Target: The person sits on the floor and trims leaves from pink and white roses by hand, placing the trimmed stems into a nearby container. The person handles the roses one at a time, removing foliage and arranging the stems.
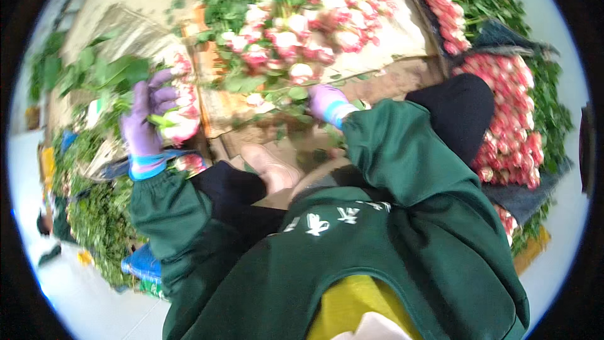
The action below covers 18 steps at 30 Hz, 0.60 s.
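My left hand, in a purple glove, is at the left beside a row of pink-and-white roses. Its fingers are partly curled, and one rose head with a green stem lies against the palm side; blur hides whether it is gripped. My right hand, gloved too, is low over the work surface with fingers bent in. A thin stem and some leaves lie next to its fingertips, and I cannot tell if it holds any. Ahead is a heap of loose roses with leafy stems.
A brown board edges the surface before my knees. Bundled roses stand close on my right, with another rose row behind. Cut greenery and a blue plastic item are at left. A pink shoe shows below.
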Motion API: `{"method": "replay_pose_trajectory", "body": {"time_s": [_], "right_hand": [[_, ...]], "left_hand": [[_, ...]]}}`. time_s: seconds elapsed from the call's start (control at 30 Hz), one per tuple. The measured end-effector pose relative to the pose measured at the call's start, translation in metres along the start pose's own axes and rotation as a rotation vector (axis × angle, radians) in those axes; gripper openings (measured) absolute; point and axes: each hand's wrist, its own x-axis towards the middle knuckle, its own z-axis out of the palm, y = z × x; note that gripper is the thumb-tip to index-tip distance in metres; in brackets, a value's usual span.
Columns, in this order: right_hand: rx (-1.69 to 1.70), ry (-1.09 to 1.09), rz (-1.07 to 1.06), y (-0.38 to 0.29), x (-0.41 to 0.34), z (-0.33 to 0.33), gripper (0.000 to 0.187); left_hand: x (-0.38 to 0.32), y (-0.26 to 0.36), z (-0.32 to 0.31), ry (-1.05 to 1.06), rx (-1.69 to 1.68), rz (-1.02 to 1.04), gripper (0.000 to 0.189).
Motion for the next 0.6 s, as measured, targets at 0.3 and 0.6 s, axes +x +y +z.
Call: {"method": "replay_pose_trajectory", "body": {"time_s": [0.3, 0.6], "right_hand": [[0.829, -0.026, -0.293, -0.124, -0.039, -0.113, 0.032], [0.786, -0.042, -0.285, -0.131, -0.034, -0.093, 0.023]], "left_hand": [[-0.059, -0.028, 0.081, -0.097, 0.010, -0.202, 0.035], [-0.093, -0.068, 0.107, -0.127, 0.085, 0.011, 0.031]]}}
